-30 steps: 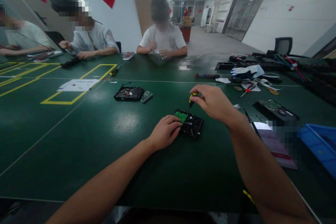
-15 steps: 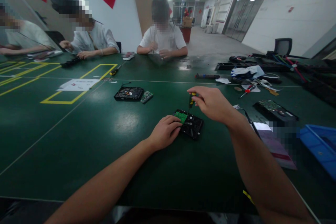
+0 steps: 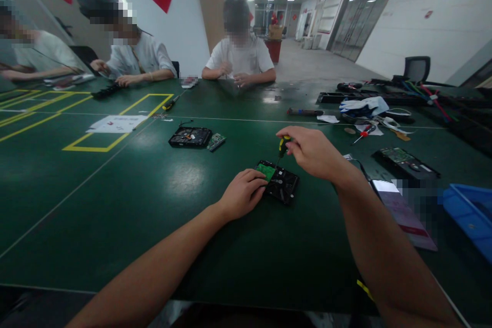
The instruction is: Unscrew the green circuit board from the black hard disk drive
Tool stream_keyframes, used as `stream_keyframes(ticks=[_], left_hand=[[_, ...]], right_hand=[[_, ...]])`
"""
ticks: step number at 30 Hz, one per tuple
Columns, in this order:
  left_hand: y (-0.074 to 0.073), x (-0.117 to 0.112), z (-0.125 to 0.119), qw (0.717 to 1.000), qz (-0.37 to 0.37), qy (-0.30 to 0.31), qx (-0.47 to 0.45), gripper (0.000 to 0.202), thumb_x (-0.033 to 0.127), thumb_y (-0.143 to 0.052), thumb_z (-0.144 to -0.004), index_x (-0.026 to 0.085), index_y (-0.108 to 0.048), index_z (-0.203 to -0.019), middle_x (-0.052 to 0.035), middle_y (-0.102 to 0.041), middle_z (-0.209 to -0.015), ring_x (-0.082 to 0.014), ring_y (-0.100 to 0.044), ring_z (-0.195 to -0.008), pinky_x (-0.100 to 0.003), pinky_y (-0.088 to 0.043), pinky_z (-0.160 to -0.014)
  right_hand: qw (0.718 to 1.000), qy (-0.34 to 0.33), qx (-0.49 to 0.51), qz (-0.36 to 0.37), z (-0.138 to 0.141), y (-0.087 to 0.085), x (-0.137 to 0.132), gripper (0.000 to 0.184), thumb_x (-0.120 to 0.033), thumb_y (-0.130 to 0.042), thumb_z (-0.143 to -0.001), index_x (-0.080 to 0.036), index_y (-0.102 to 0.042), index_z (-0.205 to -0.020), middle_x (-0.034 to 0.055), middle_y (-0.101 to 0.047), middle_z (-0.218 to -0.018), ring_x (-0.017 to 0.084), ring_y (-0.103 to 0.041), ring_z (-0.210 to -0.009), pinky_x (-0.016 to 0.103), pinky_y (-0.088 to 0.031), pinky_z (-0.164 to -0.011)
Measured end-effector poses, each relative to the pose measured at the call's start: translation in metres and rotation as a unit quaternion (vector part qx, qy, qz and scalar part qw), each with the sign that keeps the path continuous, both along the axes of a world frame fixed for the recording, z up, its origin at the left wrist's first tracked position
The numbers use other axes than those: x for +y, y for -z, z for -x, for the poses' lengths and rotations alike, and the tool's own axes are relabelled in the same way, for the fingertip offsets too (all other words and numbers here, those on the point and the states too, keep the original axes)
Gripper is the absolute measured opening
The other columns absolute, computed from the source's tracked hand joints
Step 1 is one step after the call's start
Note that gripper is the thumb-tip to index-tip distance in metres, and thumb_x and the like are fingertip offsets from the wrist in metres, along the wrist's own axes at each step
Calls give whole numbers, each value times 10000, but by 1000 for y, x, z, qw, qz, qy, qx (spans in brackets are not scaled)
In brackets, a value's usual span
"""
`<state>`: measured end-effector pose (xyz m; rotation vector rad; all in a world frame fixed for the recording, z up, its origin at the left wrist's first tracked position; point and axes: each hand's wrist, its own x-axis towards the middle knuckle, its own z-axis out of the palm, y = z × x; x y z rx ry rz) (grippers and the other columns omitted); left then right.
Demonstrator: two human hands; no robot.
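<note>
A black hard drive (image 3: 285, 185) with a green circuit board (image 3: 266, 170) lies on the green table in front of me. My left hand (image 3: 244, 193) grips its left side, fingers over the edge of the board. Above the drive, my right hand (image 3: 307, 152) is closed around the yellow and black handle of a screwdriver (image 3: 283, 146). The screwdriver stands nearly upright, its thin shaft reaching down to the drive by the board's edge. Farther left lie another opened drive (image 3: 190, 137) and a loose circuit board (image 3: 216, 142).
To the right are a third drive (image 3: 406, 162), a purple booklet (image 3: 410, 218), a blue bin (image 3: 471, 215) and a red screwdriver (image 3: 365, 133). White gloves (image 3: 365, 106) and a dark pen-like tool (image 3: 305, 112) lie farther back. Several people sit across the table.
My hands stay on the drive and the screwdriver. The screwdriver handle tilts slightly more to the right, and the whole view has shifted a little.
</note>
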<state>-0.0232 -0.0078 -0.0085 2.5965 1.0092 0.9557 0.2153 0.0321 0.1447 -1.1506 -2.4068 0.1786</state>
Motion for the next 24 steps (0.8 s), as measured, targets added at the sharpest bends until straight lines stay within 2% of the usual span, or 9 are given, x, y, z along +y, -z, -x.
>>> stream_keyframes(ticks=[5, 7, 10, 12, 16, 18, 21, 24], left_hand=[[-2, 0, 0, 1000, 1, 2, -3, 230, 204, -575, -1022, 219, -703, -1213, -110, -706, -1246, -281, -641, -1208, -521, -546, -1039], [-2, 0, 0, 1000, 2, 3, -4, 226, 205, -576, -1022, 215, -703, -1209, -111, -706, -1250, -284, -638, -1212, -521, -550, -1034], [-1, 0, 0, 1000, 1, 1, -3, 227, 208, -574, -1024, 221, -703, -1211, -111, -703, -1255, -283, -638, -1212, -528, -554, -1027], [0, 0, 0, 1000, 1, -1, -1, 231, 210, -576, -1023, 221, -703, -1215, -111, -702, -1256, -283, -639, -1212, -532, -553, -1030], [0, 0, 0, 1000, 0, -1, 1, 233, 212, -578, -1022, 227, -704, -1218, -107, -700, -1258, -284, -639, -1211, -536, -550, -1033], [1, 0, 0, 1000, 1, -2, 2, 235, 211, -580, -1022, 228, -705, -1219, -104, -700, -1258, -283, -638, -1211, -532, -551, -1032], [1, 0, 0, 1000, -1, -5, -2, 238, 210, -580, -1022, 229, -708, -1222, -104, -701, -1253, -282, -638, -1211, -529, -550, -1035], [0, 0, -1, 1000, -1, -3, -7, 240, 212, -571, -1028, 238, -710, -1221, -104, -702, -1255, -281, -641, -1209, -531, -552, -1032]], right_hand=[[999, 14, -18, -26, 1, -1, 0, 243, -162, -551, -977, -165, -702, -1167, 125, -760, -1163, 257, -693, -989, 383, -497, -909], [999, 27, -31, -35, 1, -2, 0, 184, -241, -602, -990, -176, -711, -1122, 124, -758, -1131, 257, -688, -944, 385, -496, -879], [997, 47, -48, -47, 1, -3, 0, 192, -344, -638, -999, -191, -732, -1067, 111, -756, -1046, 267, -682, -918, 402, -497, -864], [996, 47, -50, -51, 1, -3, 1, 212, -338, -622, -1009, -190, -748, -1094, 117, -760, -1062, 285, -688, -979, 424, -503, -908], [998, 12, -34, -47, 1, -2, 0, 304, -175, -558, -992, -178, -732, -1241, 129, -752, -1243, 285, -684, -1132, 442, -492, -1030], [999, 12, -22, -43, 2, -2, 0, 332, -150, -552, -975, -165, -721, -1260, 131, -749, -1265, 281, -685, -1135, 433, -496, -1028], [999, 12, -12, -37, 2, -1, 0, 269, -223, -565, -997, -159, -734, -1197, 124, -765, -1176, 265, -700, -1019, 405, -521, -942], [999, -7, -10, -47, 2, 0, 2, 217, -294, -573, -1021, -198, -756, -1089, 99, -763, -1075, 263, -684, -996, 403, -510, -927]])
